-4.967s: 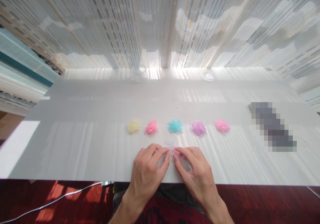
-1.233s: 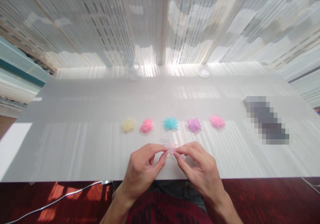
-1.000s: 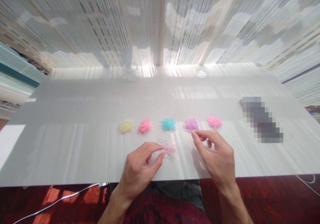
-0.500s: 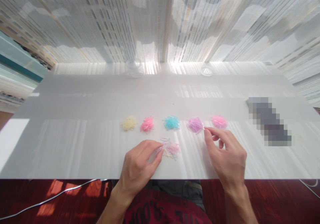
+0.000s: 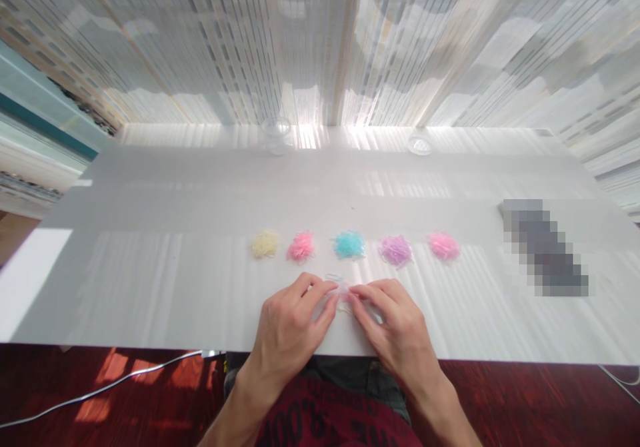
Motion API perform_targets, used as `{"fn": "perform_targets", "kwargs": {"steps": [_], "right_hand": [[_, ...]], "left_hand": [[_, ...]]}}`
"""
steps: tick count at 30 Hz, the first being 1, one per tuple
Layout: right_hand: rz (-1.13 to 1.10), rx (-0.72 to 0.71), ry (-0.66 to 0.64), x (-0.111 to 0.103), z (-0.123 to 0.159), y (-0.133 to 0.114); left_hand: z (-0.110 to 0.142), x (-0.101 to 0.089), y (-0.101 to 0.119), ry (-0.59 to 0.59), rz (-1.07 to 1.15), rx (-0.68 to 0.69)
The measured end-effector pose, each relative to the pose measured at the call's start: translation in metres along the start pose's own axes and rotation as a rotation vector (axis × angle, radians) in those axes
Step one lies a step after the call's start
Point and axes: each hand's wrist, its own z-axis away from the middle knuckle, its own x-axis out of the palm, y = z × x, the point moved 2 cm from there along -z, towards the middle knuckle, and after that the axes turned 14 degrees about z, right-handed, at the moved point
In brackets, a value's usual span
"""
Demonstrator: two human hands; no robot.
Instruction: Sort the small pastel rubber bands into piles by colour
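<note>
A small mixed heap of pale rubber bands (image 5: 344,295) lies near the front edge of the table, mostly covered by my fingers. From the left, my left hand (image 5: 299,310) pinches at whitish bands in this heap with thumb and forefinger. My right hand (image 5: 393,317) pinches at the same heap from the other side, its fingertips almost meeting the left ones. Exactly which bands each hand grips is hard to see. Behind them runs a row of sorted rubber-band piles: yellow (image 5: 265,244), coral pink (image 5: 301,246), turquoise (image 5: 349,244), purple (image 5: 396,250) and light pink (image 5: 444,246).
A clear round container (image 5: 277,137) and a clear lid (image 5: 419,145) stand at the back of the white table (image 5: 200,194), by the striped curtain. A blurred-out dark object (image 5: 545,247) lies on the right. A white cable (image 5: 105,387) crosses the red floor.
My right hand has moved left and toward me, from beside the purple pile to the mixed heap. My left hand has stayed at the heap. The view has shifted slightly.
</note>
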Motion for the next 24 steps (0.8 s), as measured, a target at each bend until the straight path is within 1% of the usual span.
{"fn": "perform_targets", "kwargs": {"steps": [6,13,19,24], "right_hand": [[-0.022,-0.002,0.016,-0.0002,0.0007,0.0013],[-0.047,-0.005,0.009,0.0014,0.0018,0.0030],[-0.055,-0.024,0.014,0.0017,0.0012,0.0026],[-0.054,-0.044,0.018,0.0014,0.0014,0.0017]], "left_hand": [[-0.0048,0.0050,0.0010,-0.025,0.024,0.023],[-0.0042,-0.0007,0.0029,-0.049,0.116,0.002],[-0.0030,-0.0008,0.0034,-0.049,0.154,-0.013],[-0.0033,-0.0022,0.0022,-0.048,0.179,0.010]]}}
